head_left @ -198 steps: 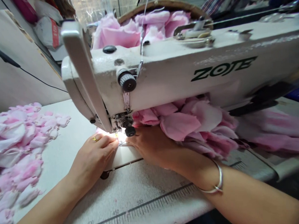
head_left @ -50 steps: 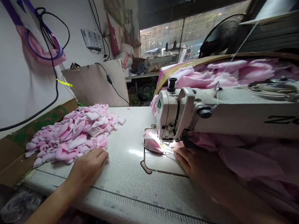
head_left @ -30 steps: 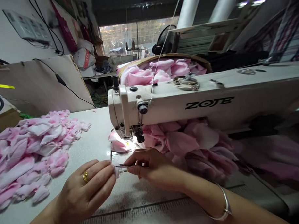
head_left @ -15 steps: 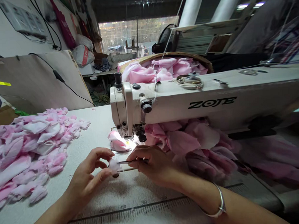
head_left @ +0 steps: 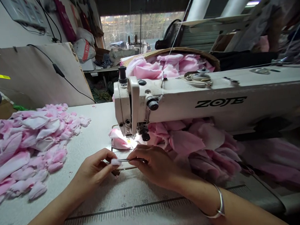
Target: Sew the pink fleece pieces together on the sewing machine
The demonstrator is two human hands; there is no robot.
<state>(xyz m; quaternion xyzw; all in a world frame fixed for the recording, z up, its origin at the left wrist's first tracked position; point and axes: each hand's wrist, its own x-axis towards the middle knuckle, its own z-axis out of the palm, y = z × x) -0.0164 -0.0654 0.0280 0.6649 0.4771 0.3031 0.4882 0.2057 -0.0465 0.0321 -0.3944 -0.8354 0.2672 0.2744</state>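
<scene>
My left hand (head_left: 97,166) pinches a small whitish-pink fabric piece (head_left: 115,162) between thumb and fingers. From the right, my right hand (head_left: 151,163) grips slim metal tweezers (head_left: 124,160), whose tip meets that piece. Both hands are just in front of the sewing machine's (head_left: 130,110) lit needle area. Under the presser foot, whose details are washed out by the light, lies a pink and white fabric petal (head_left: 120,142). Beyond my right hand, a heap of sheer pink fabric petals (head_left: 186,140) spreads below the machine arm.
A pile of pink and white fabric pieces (head_left: 30,146) covers the table's left side. Behind the machine stands a round-rimmed container (head_left: 216,62) of more pink fabric. A ruler scale (head_left: 133,207) runs along the front. A board (head_left: 47,76) with a hanging cable borders the left.
The fabric piece looks flatter and more gathered, with my left thumb and fingers closed tighter around it. My right hand keeps hold of the tweezers. The camera view has shifted slightly.
</scene>
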